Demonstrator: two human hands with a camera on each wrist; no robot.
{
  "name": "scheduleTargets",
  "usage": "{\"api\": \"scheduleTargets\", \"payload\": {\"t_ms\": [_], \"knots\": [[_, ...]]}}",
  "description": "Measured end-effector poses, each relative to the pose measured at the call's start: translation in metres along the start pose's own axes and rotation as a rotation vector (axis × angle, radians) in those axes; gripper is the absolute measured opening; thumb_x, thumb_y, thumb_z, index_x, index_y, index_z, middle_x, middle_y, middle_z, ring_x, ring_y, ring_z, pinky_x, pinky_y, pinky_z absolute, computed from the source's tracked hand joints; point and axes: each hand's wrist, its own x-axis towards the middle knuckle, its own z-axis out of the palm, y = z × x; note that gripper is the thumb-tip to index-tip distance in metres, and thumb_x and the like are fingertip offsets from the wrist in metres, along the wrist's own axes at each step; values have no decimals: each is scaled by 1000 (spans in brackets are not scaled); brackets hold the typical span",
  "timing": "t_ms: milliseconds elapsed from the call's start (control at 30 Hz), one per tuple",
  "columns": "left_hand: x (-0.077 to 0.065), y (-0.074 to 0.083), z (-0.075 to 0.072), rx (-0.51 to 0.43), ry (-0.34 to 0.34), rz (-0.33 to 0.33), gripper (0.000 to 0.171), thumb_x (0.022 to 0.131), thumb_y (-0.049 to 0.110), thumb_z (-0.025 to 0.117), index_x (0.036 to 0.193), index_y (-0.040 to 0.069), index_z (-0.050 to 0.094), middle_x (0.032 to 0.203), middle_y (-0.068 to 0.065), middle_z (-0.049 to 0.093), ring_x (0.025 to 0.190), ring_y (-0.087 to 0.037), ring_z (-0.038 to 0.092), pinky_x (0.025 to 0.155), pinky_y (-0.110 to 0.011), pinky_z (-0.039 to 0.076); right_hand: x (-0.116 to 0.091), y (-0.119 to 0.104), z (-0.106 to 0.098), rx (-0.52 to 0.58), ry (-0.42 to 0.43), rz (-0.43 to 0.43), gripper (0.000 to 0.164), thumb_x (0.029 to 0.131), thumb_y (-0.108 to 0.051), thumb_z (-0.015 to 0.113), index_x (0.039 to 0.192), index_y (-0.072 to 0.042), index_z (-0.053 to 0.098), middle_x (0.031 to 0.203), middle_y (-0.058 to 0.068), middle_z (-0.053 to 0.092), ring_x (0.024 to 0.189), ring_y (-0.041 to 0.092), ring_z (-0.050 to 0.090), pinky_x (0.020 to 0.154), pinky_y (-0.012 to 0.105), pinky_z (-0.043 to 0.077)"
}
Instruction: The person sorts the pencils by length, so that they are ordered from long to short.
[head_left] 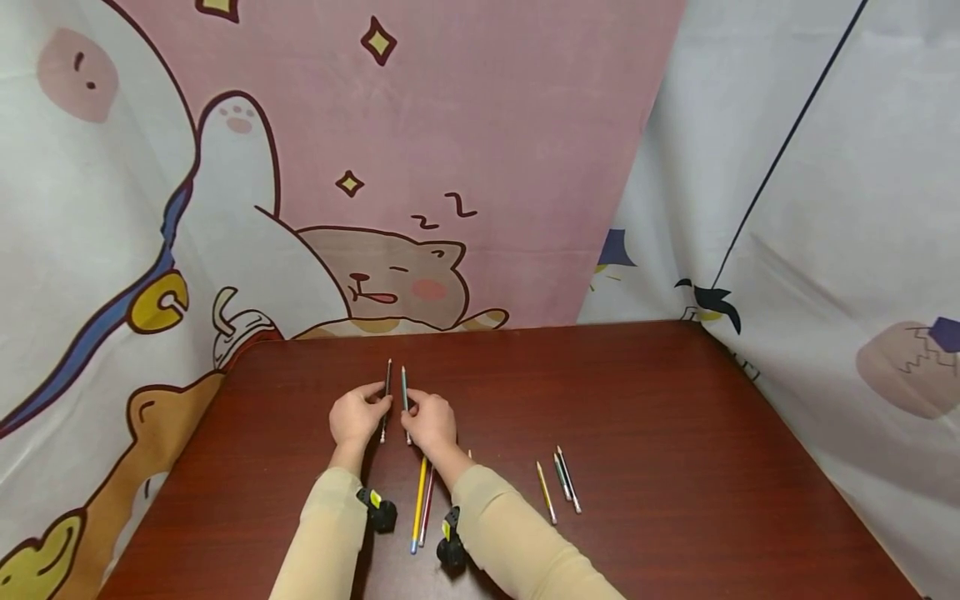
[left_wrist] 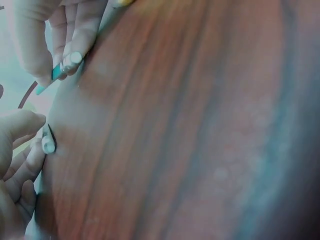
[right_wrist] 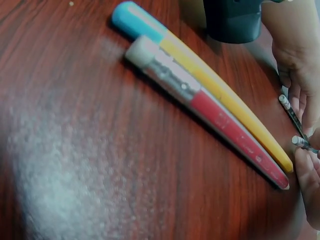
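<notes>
Near the far side of the table, my left hand (head_left: 354, 418) pinches a black pencil (head_left: 387, 382) between thumb and fingers. My right hand (head_left: 433, 423) holds a teal pencil (head_left: 404, 385) just to its right. Both pencils point away, roughly parallel with a small gap between them, white eraser ends toward me. The left wrist view catches the teal barrel (left_wrist: 57, 72) and the black pencil's eraser (left_wrist: 48, 145) at the fingertips. Below the right hand lie a yellow pencil (right_wrist: 220, 85) with a blue end and a red pencil (right_wrist: 225, 122) with a white eraser, side by side.
Right of my right forearm lie another yellow pencil (head_left: 547, 493), a dark green pencil (head_left: 562, 477) and a second black pencil (head_left: 570, 482). A small pencil tip (head_left: 470, 454) peeks out by the right wrist. Patterned cloth (head_left: 525, 167) hangs behind the brown table (head_left: 675, 433).
</notes>
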Motion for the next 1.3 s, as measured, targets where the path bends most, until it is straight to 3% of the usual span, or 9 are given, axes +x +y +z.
{"api": "scheduleTargets", "payload": {"t_ms": [300,733,1067,1300], "knots": [[-1,-1,-1,-15,-7,-24,34,85,23,75,117,11,75,86,-5,73,72,-22,66,67,-40,49,-1,-2,6,-253,-32,-60,29,86,-22,77,114,-16,76,86,2,67,75,18,64,65,30,54],[-1,-1,-1,-39,8,-22,34,85,23,75,117,12,75,85,-5,73,72,-22,66,66,-41,49,-1,3,3,-146,2,-55,28,84,-24,81,111,-17,78,78,-3,63,68,10,61,61,24,49],[-3,-1,-2,-32,6,-18,35,84,23,76,116,11,75,85,-5,73,72,-22,65,66,-40,48,3,6,7,-80,-10,-2,30,84,-26,80,113,-19,77,74,-9,67,62,5,57,55,24,46],[-2,-4,-4,-24,0,-4,34,85,24,75,116,11,75,86,-6,73,73,-23,66,67,-41,48,2,10,8,-95,-26,-62,32,87,-31,77,116,-20,76,86,-4,70,70,9,61,63,26,49]]}}
